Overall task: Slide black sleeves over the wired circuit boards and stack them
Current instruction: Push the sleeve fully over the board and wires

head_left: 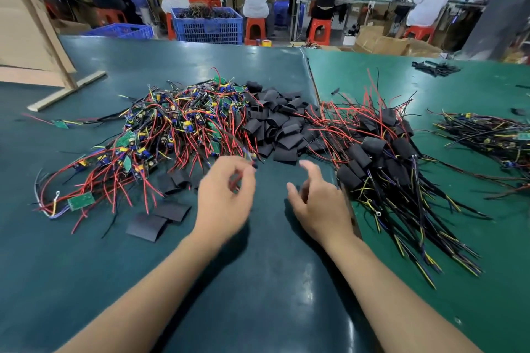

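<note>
Bare wired circuit boards (183,120) piled centre-left on the bench (86,266), black sleeves (275,123) beside them, sleeved stack (381,152) right. Left hand (223,195) pinches a red wire; right hand (318,203) hangs released, empty. Risk: tangled leads drag neighbouring boards along.

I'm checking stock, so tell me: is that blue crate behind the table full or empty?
Full: the blue crate is heaped with dark wired parts that rise just above its rim. What lies deeper inside cannot be told.
</note>
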